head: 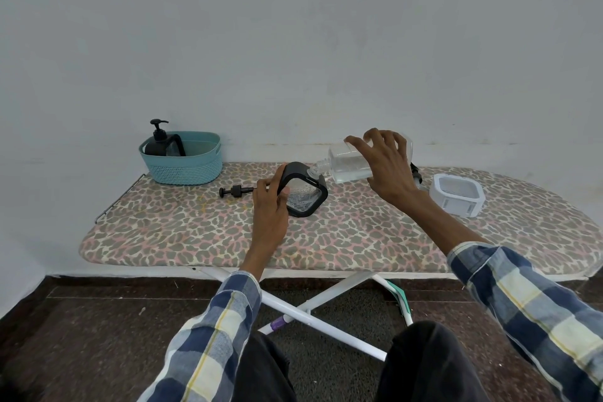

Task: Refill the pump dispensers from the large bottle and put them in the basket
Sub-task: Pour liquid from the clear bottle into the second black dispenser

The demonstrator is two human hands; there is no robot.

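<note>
Landmark: the black-framed dispenser (301, 194) stands near the middle of the leopard-print surface (195, 232), its clear body tilted, neck open.
Left hand (269, 206): fingers and thumb curl round the left edge of that dispenser's black frame, gripping it.
Right hand (385, 166): fingers spread and curled over the top of the large bottle (350, 163), holding it from above.
Large bottle: clear, tipped nearly on its side just right of the dispenser, its mouth touching or just at the dispenser's neck; clear liquid lies in its lower part.
Loose pump (236, 191): black, lying flat on the surface just left of the dispenser, beside the left hand.
Basket (186, 163): teal, well to the left of the dispenser and farther back, by the wall; a second black dispenser (161, 142) with its pump on stands upright inside, at the basket's left end.
White dispenser (456, 194): to the right of the landmark, beyond the right hand, lying on the surface with no pump on it.
Second pump (417, 174): dark, partly hidden behind the right wrist, between bottle and white dispenser.
Sleeves: both plaid, blue and cream.
</note>
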